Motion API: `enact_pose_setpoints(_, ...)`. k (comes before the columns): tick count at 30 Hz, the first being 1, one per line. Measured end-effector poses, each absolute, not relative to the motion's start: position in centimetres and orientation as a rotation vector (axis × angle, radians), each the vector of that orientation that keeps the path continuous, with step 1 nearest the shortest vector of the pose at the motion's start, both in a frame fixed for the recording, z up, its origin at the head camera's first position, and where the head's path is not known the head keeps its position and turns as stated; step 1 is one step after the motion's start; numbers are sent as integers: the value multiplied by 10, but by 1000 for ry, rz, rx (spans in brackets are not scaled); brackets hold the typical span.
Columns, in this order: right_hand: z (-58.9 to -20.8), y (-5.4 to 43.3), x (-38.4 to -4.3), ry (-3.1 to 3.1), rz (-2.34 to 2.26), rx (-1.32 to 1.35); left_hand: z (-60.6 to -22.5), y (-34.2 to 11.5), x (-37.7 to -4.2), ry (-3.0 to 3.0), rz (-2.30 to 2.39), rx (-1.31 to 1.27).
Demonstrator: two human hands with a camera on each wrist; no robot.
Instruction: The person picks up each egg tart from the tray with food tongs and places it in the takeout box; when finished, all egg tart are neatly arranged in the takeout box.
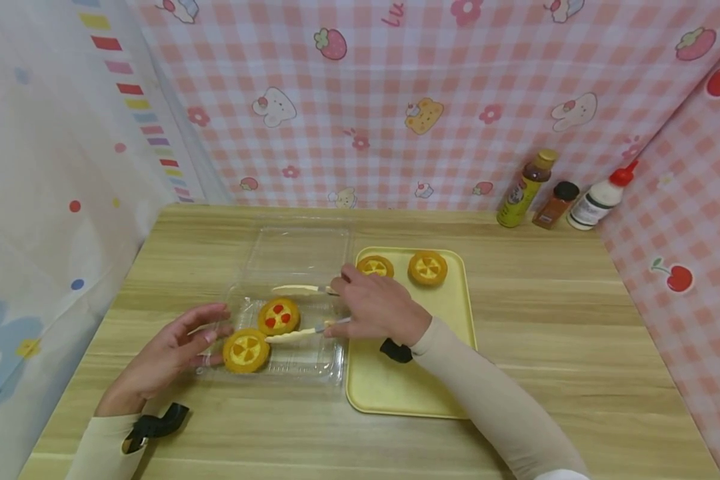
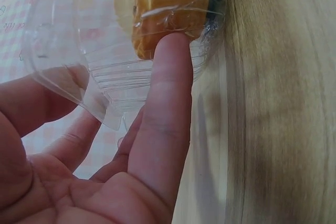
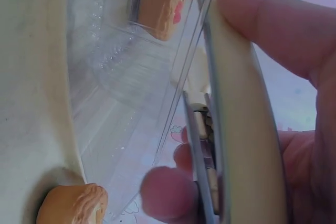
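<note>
My right hand (image 1: pixel 381 307) grips a pair of tongs (image 1: pixel 300 289) with cream-coloured tips, their arms spread wide. One tip lies right beside a yellow-topped tart (image 1: pixel 246 351); the other reaches behind a tart with red pieces (image 1: pixel 279 316). Both tarts sit in the left part of a clear plastic clamshell box (image 1: pixel 312 367), its lid (image 1: pixel 300 250) folded back. Spread round the box's left side is my left hand (image 1: pixel 177 347). In the left wrist view, one straight finger (image 2: pixel 170 82) touches the clear wall beside a tart (image 2: pixel 170 9).
Right of the box lies a pale yellow tray (image 1: pixel 396 397), partly under my right forearm. Two yellow-topped tarts, one left (image 1: pixel 375 267) and one right (image 1: pixel 428 268), sit at its far end. A yellow-capped bottle (image 1: pixel 522 190), a spice jar (image 1: pixel 555 205) and a red-capped bottle (image 1: pixel 597 200) stand at the back right.
</note>
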State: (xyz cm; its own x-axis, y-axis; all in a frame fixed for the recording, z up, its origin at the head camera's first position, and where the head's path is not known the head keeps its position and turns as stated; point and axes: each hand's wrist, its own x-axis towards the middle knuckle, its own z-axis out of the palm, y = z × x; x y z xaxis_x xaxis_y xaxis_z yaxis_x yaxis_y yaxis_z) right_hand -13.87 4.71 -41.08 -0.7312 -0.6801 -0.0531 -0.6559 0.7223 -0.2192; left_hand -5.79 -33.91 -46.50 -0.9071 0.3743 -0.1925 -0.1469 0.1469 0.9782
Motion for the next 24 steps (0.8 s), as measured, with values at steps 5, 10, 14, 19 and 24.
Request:
enact_pose_setpoints(5, -411, 52, -138, 2821, -319, -1123, -466, -340, -58, 2041, 1817, 231)
enact_pose_setpoints(10, -410, 57, -139, 2842, -363, -1153, -466, -340, -59, 2037, 1816, 222)
enact_pose_setpoints(14, -410, 62, -140, 2847, -395, -1129, -466, -339, -59, 2047, 1805, 210)
enact_pose_setpoints(19, -409, 72, -141, 2858, -442, -1046, -466, -339, -59, 2053, 1804, 216)
enact_pose_setpoints(24, -406, 85, -144, 2878, -513, -987, -464, -338, -59, 2051, 1799, 206)
